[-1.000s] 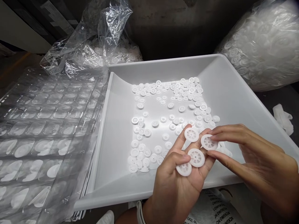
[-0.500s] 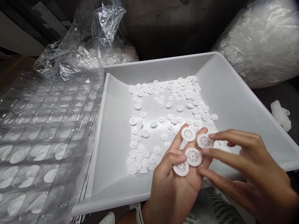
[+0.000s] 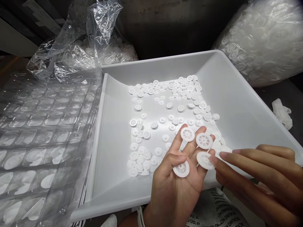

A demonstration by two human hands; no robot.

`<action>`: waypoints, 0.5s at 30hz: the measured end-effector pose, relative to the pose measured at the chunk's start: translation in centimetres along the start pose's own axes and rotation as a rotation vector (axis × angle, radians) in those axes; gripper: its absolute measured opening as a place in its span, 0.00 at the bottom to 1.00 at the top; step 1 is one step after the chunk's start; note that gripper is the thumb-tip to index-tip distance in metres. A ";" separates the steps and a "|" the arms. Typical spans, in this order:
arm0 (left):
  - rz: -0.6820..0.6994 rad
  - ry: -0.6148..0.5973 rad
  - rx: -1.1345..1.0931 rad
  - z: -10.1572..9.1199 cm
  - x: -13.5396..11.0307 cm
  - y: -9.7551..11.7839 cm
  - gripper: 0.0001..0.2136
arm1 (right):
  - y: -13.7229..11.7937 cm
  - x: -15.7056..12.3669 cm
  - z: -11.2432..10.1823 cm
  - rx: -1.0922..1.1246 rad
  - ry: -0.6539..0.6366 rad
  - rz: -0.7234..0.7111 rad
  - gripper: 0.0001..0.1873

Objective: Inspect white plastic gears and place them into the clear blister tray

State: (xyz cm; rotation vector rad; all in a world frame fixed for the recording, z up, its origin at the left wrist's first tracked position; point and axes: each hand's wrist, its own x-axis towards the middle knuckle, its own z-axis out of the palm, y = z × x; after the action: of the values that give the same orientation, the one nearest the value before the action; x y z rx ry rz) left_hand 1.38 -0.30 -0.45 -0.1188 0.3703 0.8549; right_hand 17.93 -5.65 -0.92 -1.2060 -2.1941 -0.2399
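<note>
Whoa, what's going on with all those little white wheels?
A person holds four white wheels in the left hand, palm up. The right hand touches one of them. More loose wheels lie scattered in the grey tray below. Clear plastic with moulded pockets lies to its left.

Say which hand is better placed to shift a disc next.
Probably the right hand: it touches the edge of one disc, other fingers apparently free. The left hand is busy supporting four discs.
</note>
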 end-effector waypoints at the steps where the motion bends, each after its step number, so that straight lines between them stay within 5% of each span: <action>1: 0.009 -0.004 -0.012 0.0 0.0 0.0 0.31 | 0.0 0.1 -0.1 0.000 -0.008 0.001 0.09; 15: 0.041 0.054 -0.020 0.1 0.0 -0.2 0.29 | -0.7 0.1 0.1 0.112 -0.005 0.112 0.10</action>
State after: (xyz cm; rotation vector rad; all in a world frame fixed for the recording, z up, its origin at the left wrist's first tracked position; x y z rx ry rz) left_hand 1.54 -0.41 -0.39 -0.1540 0.4162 0.8970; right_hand 17.25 -5.99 -0.88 -1.2628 -2.1059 -0.0668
